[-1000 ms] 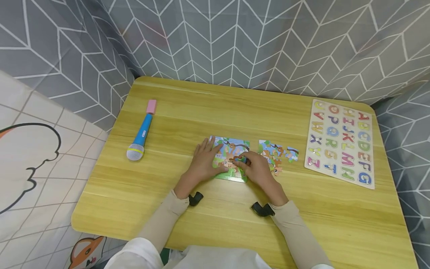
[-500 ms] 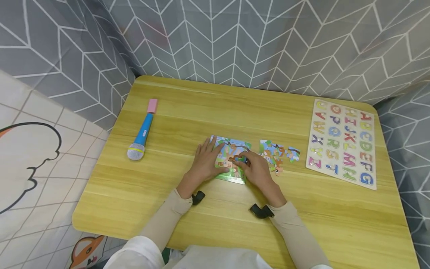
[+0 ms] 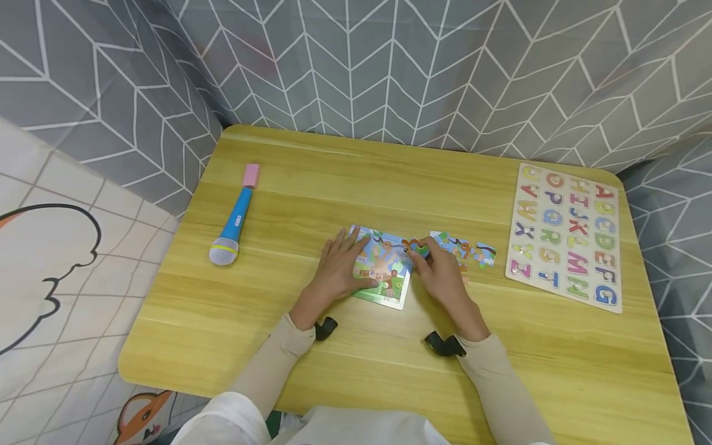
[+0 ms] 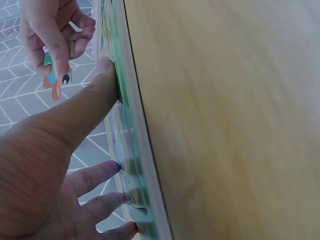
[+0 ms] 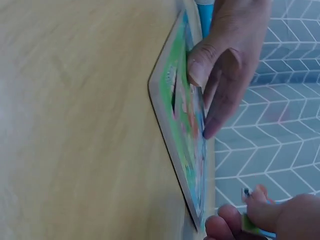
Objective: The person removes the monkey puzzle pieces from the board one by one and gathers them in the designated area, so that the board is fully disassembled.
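A square jigsaw board [image 3: 396,301] with a colourful animal picture lies on the table. My left hand [image 3: 336,269] rests on its left part with fingers spread; in the left wrist view the thumb [image 4: 95,95] and fingertips touch its face. My right hand [image 3: 443,278] is at the board's upper right edge, pinching a puzzle piece [image 3: 414,246] between thumb and fingers. In the left wrist view this puzzle piece [image 4: 54,82] shows orange, blue and green, with a printed eye. It is held clear of the board. More puzzle pieces [image 3: 485,254] lie right of the board, partly hidden behind my right hand.
A white alphabet board [image 3: 563,235] with coloured letters lies at the table's right. On the left are a blue toy microphone [image 3: 233,225] and a pink block [image 3: 251,175] touching or nearly touching its end. Patterned grey curtains [image 3: 389,68] hang behind the wooden table [image 3: 311,179].
My right hand has moved up and right from over the board to its edge, carrying the puzzle piece. The board has turned slightly. My left hand has stayed on it.
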Tool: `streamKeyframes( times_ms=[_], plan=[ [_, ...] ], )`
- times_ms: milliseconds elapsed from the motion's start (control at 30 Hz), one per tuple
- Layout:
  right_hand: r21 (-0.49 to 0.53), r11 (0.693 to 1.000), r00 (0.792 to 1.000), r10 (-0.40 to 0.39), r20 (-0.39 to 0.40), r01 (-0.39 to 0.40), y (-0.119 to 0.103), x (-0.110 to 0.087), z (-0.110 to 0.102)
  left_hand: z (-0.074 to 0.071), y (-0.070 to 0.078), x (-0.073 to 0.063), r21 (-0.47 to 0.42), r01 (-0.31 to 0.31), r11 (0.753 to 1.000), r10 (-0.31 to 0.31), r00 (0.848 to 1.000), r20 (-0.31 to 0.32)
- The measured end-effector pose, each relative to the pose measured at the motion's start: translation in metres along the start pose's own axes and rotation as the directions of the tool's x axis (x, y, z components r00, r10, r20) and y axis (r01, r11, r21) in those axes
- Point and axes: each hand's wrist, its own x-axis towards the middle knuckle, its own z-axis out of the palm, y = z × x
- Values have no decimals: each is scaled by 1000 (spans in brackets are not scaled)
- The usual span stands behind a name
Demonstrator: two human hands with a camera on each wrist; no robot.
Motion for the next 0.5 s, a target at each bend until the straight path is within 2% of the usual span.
streamKeyframes(
  times_ms=[167,267,400,500],
  plan=[
    [62,998,1000,24,11,-24,1,-4,-2,0,-1,-1,-14,0,1000,0,1000,-10],
    [97,993,997,68,21,-70,3,-8,-2,0,-1,-1,-24,1,1000,-1,1000,-9],
    [196,967,986,164,19,-164,8,-14,-4,1,-1,0,-30,-8,1000,8,1000,-14],
    [259,946,979,203,4,-197,13,-19,-6,1,-1,0,-33,-9,999,9,1000,-17]
  ],
)
